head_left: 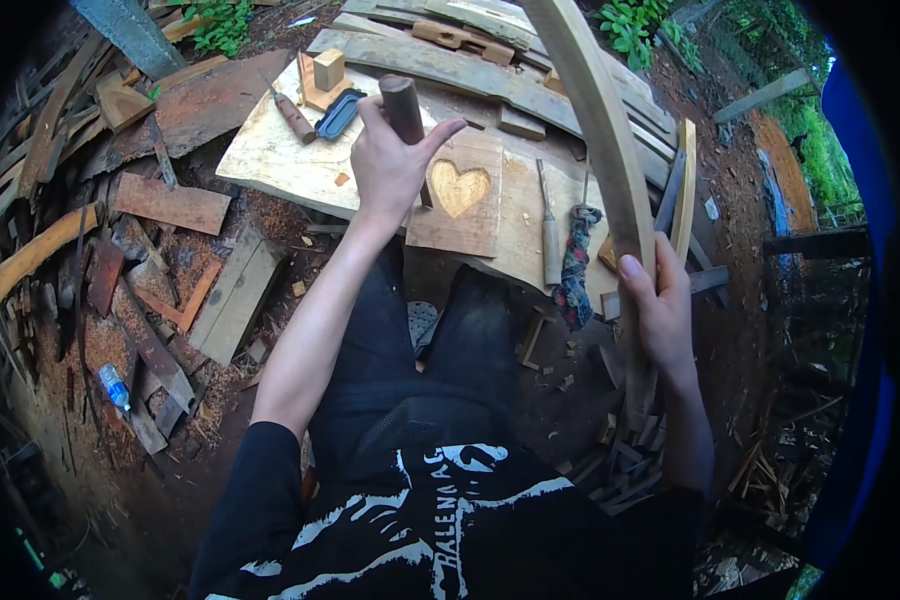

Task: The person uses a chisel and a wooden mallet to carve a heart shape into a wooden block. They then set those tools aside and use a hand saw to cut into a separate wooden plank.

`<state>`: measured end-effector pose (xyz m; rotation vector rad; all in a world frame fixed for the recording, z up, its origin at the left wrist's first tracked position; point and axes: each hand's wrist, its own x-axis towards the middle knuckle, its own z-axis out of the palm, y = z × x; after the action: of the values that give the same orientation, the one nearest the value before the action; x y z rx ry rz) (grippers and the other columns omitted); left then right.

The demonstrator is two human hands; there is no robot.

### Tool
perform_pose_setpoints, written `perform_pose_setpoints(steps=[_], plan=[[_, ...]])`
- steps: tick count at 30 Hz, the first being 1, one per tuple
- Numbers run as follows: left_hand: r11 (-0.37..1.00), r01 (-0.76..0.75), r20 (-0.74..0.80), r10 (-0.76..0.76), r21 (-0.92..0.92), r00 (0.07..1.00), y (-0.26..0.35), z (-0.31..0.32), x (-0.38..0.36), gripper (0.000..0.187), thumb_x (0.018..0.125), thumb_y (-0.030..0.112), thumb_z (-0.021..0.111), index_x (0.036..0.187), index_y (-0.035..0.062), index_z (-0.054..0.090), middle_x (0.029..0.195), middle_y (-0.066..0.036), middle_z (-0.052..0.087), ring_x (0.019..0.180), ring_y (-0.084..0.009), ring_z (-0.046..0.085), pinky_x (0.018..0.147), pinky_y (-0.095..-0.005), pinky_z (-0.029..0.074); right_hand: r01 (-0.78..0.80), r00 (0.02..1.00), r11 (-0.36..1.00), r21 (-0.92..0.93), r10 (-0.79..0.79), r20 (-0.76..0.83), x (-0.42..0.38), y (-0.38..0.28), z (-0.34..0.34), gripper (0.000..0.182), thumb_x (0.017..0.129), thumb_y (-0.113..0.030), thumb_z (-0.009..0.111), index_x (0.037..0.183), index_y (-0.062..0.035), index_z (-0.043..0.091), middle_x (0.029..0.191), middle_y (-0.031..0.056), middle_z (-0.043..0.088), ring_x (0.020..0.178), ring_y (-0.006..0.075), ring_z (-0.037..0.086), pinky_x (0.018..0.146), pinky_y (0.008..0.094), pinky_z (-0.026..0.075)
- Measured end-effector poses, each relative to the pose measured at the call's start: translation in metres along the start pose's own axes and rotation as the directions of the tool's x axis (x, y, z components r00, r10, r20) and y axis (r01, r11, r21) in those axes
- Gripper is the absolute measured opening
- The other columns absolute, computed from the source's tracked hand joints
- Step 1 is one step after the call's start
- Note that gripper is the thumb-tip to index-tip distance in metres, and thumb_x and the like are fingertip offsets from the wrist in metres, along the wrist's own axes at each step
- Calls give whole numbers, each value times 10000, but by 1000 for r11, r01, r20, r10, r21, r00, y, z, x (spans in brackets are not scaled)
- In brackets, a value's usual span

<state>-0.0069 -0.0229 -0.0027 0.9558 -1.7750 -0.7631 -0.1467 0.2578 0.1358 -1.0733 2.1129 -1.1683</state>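
My left hand (390,170) is wrapped round the thick wooden handle of a chisel (401,103), thumb stretched to the right. Its blade points down at the left side of a square wooden board (453,237), left of a carved heart-shaped hollow (460,188). In my right hand (660,305) is a long wooden bar (600,110), held tilted up and away from me, right of the board. Under the board lies a pale wooden slab (260,150). A second chisel (550,235) rests right of the board, beside a tool wrapped in patterned cloth (576,265).
On the slab's left are a wooden-handled tool (295,118), a dark blue case (340,114) and a small wood block (329,70). Stacked planks (450,75) lie behind. Offcuts (173,203), shavings and a plastic bottle (114,387) litter the ground at left.
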Motion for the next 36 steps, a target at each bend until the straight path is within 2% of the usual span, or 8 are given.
perform_pose_setpoints(steps=[4,6,10,14,17,19,34,36], plan=[[986,81,141,-60,-149,988,-14,11,8,680,862,549,833,1093,23,470,803,-122,679,727,-275,719,673,-384,571,-52,999,999,10,52,14,-9,13,3,396,1021,-318,674,1202,30,613,948,43,655,860,100,589,791,284,490],[828,100,117,-42,-552,992,-18,19,11,585,927,492,793,1099,33,473,830,-78,649,728,-193,690,662,-333,556,-62,998,997,53,62,11,-16,14,8,385,1024,-311,669,1200,28,615,948,46,659,857,100,596,789,287,494],[827,205,214,-105,-524,971,-16,11,9,496,1007,467,702,1127,51,461,837,-9,546,694,-88,603,642,-246,507,-86,995,985,147,94,-45,-35,26,24,349,1037,-287,647,1202,20,622,967,56,674,891,97,610,806,276,492],[721,275,270,-126,-636,955,-11,9,5,481,1074,526,545,1139,61,442,860,4,516,750,-80,547,669,-239,478,-137,982,957,257,165,-94,-57,47,38,354,1045,-272,633,1245,20,622,1023,51,684,933,101,613,853,274,491],[751,209,221,-87,-626,972,-12,8,0,478,1073,534,540,1135,70,441,885,3,507,768,-76,537,701,-246,482,-195,964,914,356,245,-102,-73,59,50,326,1060,-233,604,1260,24,617,1069,54,686,969,105,618,886,277,492],[762,193,193,-91,-618,977,-11,8,-2,472,1080,538,518,1127,73,454,894,-3,519,794,-92,553,740,-267,496,-109,965,949,295,172,-198,-81,74,59,279,1079,-331,554,1095,-55,587,693,10,554,507,81,538,450,227,439],[788,175,194,-72,-591,978,-17,2,4,479,1087,553,488,1061,76,461,885,-15,535,814,-109,581,767,-291,499,-218,926,914,343,304,-223,-114,112,65,330,1089,-388,543,1101,-62,594,666,14,547,478,79,519,435,236,428],[750,215,203,-110,-625,973,-21,1,5,489,1065,563,527,1082,82,443,875,12,523,761,-66,552,695,-232,488,-210,929,909,360,300,-218,-113,111,66,331,1089,-390,542,1101,-64,594,667,12,546,475,80,518,436,236,431]])
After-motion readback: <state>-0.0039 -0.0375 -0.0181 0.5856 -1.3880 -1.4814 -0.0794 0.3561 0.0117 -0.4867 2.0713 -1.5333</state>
